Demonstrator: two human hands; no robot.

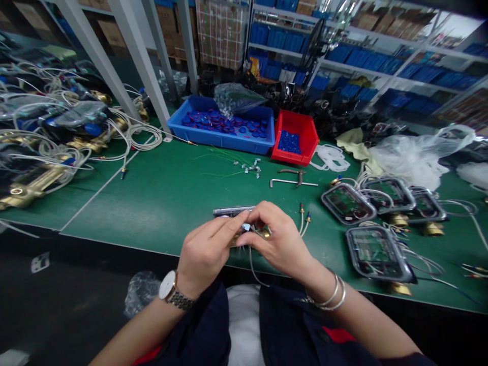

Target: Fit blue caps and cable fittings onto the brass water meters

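Note:
At the table's near edge, my left hand [208, 245] and my right hand [281, 238] are closed together over a partly hidden meter unit with a grey upper edge [232, 210]. A brass fitting [266, 234] shows beside my right fingers. Between the fingertips of both hands is a small silvery-blue tag [246, 227], much like the loose wire seals [249, 166] with thin green wires farther back. A pale cable [251, 264] hangs from the unit toward my lap. Two cable ends with brass tips [304, 218] lie right of my right hand.
Behind stand a blue tray [221, 138] of blue discs and a red bin [293, 157] of small blue parts. Pliers [299, 176] and a hex key [284, 182] lie before them. Several clear-cased meters [379, 251] sit right; brass valves with coiled cables [38, 185] crowd the left.

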